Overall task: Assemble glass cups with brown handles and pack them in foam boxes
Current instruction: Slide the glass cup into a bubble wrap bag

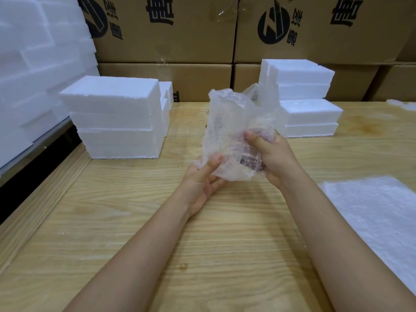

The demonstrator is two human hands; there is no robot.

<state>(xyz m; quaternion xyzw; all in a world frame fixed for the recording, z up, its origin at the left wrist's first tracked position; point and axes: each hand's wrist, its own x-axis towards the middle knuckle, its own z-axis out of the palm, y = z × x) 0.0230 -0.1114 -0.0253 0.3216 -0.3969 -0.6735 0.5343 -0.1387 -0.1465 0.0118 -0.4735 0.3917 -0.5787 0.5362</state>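
Two bare hands hold a bubble-wrap bundle (234, 134) above a wooden surface (202, 244). The left hand (202, 176) has its grip pinched on the lower edge; the right hand (272, 156) has its grip closed around the side, where a glassy shape shows faintly through. Foam boxes (117, 118) stand stacked beyond the left grip, more foam boxes (304, 97) beyond the right.
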